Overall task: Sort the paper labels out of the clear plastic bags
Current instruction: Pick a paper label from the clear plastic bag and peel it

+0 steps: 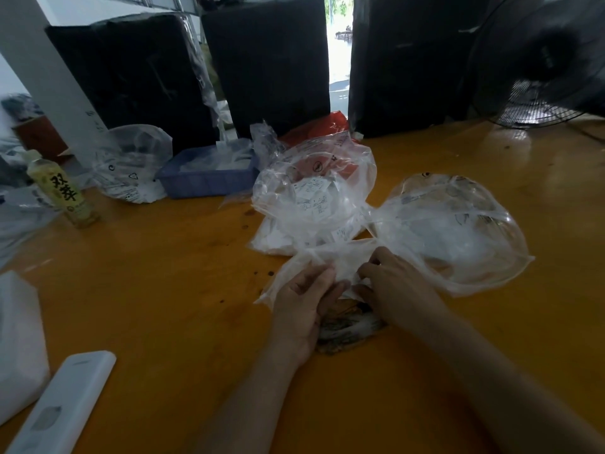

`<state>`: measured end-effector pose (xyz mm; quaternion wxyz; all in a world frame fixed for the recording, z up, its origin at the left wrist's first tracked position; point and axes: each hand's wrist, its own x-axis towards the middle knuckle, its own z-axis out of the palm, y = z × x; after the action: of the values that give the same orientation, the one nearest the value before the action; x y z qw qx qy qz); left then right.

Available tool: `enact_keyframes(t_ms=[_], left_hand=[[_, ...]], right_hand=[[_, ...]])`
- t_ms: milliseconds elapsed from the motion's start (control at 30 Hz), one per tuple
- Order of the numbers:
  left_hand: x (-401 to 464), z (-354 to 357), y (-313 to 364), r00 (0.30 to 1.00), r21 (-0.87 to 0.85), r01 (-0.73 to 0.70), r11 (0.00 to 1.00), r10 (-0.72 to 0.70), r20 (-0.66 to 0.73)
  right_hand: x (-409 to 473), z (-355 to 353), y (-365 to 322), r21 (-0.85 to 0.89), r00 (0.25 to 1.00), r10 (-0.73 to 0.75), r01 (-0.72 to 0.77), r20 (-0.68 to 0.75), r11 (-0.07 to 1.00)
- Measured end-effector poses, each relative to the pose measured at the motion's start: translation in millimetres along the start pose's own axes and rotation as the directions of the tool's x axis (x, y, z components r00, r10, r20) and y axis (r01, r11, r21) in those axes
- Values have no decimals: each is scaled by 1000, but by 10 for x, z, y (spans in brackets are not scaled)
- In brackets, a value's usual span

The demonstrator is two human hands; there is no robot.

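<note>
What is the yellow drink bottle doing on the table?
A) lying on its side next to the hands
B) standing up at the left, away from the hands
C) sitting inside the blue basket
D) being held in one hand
B: the bottle stands upright near the left edge of the orange table, well apart from the left hand and right hand, which both pinch a clear plastic bag.

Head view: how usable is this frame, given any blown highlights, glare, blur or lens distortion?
Head view: the doorway at the back is blown out white; window light glares off the orange table; wide-angle bending curves the white post and fan; overall soft, so the paper labels are unreadable; the left hand and right hand on the clear bag are evenly lit.
</note>
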<state>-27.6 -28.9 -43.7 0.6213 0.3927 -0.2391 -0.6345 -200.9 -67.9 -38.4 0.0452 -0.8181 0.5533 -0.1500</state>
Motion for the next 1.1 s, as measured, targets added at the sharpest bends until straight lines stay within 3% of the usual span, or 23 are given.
enact_keyframes(t_ms=[233,300,367,500,700,767,900,1100], left_hand=[[-14,-31,-5,1000,55,-22,998,21,20],[-5,-33,-2,999,31,-18,999,17,29],[4,-31,-1,999,2,-11,1000,10,30],[24,-44,-13,1000,-28,-3,1000,3,26],[36,-47,-25,999,-5,-14,1000,14,48],[38,-51,-22,999,-5,-11,1000,11,52],[32,-61,-27,998,-11,-7,1000,8,61],[31,-71,-28,997,-8,-12,1000,12,78]], right_hand=[[-5,-146,18,375,977,177,-121,-118,919],[-10,-211,27,549,950,292,-185,-113,815],[-28,-267,24,738,927,371,-213,-54,640],[-52,-320,28,923,921,378,-225,97,311],[-44,-320,1,974,938,318,-186,137,131],[-51,-322,-12,973,947,301,-164,109,164],[-87,-321,7,913,948,317,-133,4,385],[-84,-316,8,902,960,264,-36,-87,430]])
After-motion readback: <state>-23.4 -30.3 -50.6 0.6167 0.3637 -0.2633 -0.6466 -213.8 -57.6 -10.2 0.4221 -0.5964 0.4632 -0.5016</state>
